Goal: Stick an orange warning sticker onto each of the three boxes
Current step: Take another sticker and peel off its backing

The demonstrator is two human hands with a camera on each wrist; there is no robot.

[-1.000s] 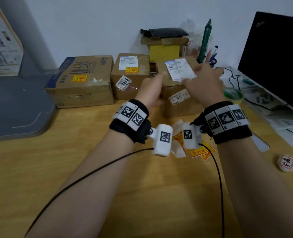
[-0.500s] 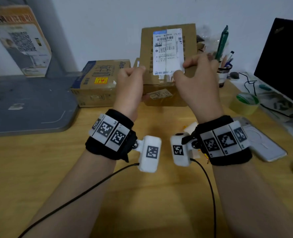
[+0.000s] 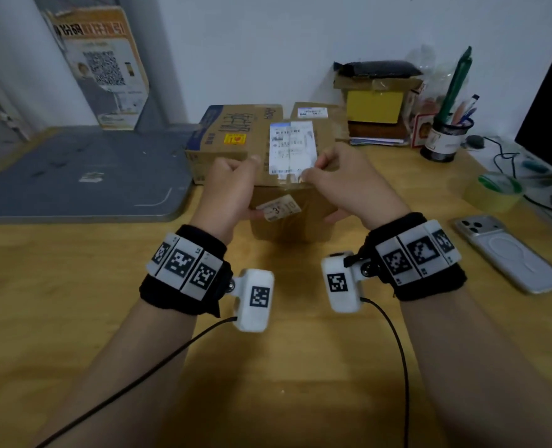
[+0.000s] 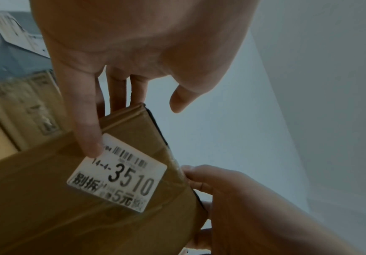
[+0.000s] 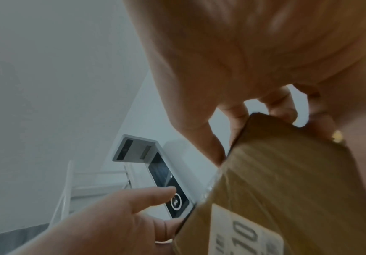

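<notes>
Half a second ago I held the small brown cardboard box with the white shipping label tipped up in front of the wall; now it is lower and closer to me, above the wooden desk, with its label face turned up again. My left hand grips its 9 o'clock side, fingers curled round the edge, the forefinger lying on the white pickup label printed 3510. My right hand grips the 3 o'clock side, thumb on top near the label's corner and fingers wrapped beneath.

At 12 o'clock behind it sit the long brown carton with blue printing, which carries a small orange-yellow sticker, and a second brown box, mostly hidden. I judge the box in my hands is the one without a sticker. I cannot see loose stickers in this view.

To do this well I should set the box flat in front of me, square to my body, leave bare cardboard beside the shipping label free, and release one hand only when it rests steadily.
</notes>
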